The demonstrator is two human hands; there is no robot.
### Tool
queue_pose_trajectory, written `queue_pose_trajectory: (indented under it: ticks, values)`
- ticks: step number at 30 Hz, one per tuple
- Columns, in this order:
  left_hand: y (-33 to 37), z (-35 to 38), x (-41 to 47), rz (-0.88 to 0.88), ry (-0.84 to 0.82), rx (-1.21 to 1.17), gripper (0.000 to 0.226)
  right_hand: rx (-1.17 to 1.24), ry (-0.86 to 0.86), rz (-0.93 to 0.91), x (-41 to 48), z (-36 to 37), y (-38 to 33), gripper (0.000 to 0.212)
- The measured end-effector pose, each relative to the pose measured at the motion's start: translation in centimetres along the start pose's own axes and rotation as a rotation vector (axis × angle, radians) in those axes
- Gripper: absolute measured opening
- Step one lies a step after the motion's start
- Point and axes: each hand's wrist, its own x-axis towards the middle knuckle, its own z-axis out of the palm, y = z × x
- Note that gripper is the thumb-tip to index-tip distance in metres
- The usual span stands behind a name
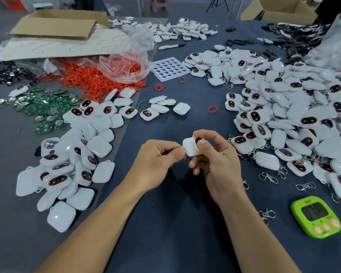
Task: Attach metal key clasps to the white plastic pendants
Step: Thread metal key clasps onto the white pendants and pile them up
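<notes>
My right hand (215, 160) grips a white plastic pendant (190, 147) above the middle of the table, its dark window turned toward the thumb. My left hand (158, 160) pinches a small metal key clasp (181, 147) against the pendant's left corner; most of the clasp is hidden by my fingers. A heap of white pendants without clasps (71, 160) lies to the left. A larger heap of pendants with clasps (293, 115) covers the right side. Loose metal clasps (268, 177) lie on the cloth to the right of my right hand.
A green timer (316, 218) sits at the lower right. Green circuit boards (41, 109), red rubber rings (95, 79) under a plastic bag, a white perforated tray (170, 68), a marker (171, 46) and a cardboard box (57, 24) lie further back.
</notes>
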Motion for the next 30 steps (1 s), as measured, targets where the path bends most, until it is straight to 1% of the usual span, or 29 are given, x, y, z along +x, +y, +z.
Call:
queue_pose_trajectory:
  ticks: [2, 5, 6, 10, 13, 15, 18, 19, 21, 23, 25, 27, 30]
  values:
    - [-0.1, 0.3, -0.2, 0.042, 0.054, 0.132, 0.029, -0.017, 0.025, -0.012, 0.0, 0.1, 0.1, 0.018]
    - [-0.5, 1.0, -0.6, 0.167, 0.16, 0.545, 0.035, -0.082, 0.051, -0.044, -0.2, 0.2, 0.4, 0.027]
    - [-0.5, 1.1, -0.6, 0.202, 0.182, 0.638, 0.036, -0.104, 0.053, -0.051, -0.3, 0.3, 0.6, 0.03]
    - [-0.4, 1.4, -0.6, 0.274, 0.189, 0.802, 0.032, -0.122, 0.075, -0.043, -0.2, 0.4, 0.6, 0.029]
    - [-0.4, 1.4, -0.8, 0.242, 0.192, 0.77, 0.035, -0.09, 0.08, -0.033, -0.2, 0.4, 0.5, 0.025]
    - [-0.6, 1.2, -0.7, 0.179, 0.169, 0.622, 0.034, -0.051, 0.085, -0.024, -0.1, 0.2, 0.3, 0.021]
    - [-0.6, 0.6, -0.3, 0.056, 0.03, 0.344, 0.029, -0.01, 0.101, 0.001, 0.1, 0.1, 0.2, 0.02]
    - [-0.5, 0.4, -0.2, 0.038, -0.004, 0.286, 0.028, -0.006, 0.105, 0.004, 0.2, 0.1, 0.2, 0.021]
    - [-0.3, 0.2, -0.2, 0.024, -0.011, 0.215, 0.028, -0.02, 0.103, -0.001, 0.2, 0.2, 0.2, 0.023]
    - [-0.3, 0.2, -0.3, 0.023, 0.023, 0.211, 0.032, -0.039, 0.093, -0.01, 0.1, 0.3, 0.3, 0.024]
    - [-0.4, 0.3, -0.5, 0.046, 0.076, 0.269, 0.033, -0.054, 0.088, -0.015, 0.0, 0.3, 0.3, 0.024]
    - [-0.4, 0.5, -0.6, 0.1, 0.111, 0.38, 0.034, -0.069, 0.087, -0.02, -0.1, 0.3, 0.3, 0.025]
    - [-0.3, 0.9, -0.5, 0.169, 0.14, 0.537, 0.041, -0.106, 0.082, -0.031, -0.1, 0.3, 0.5, 0.027]
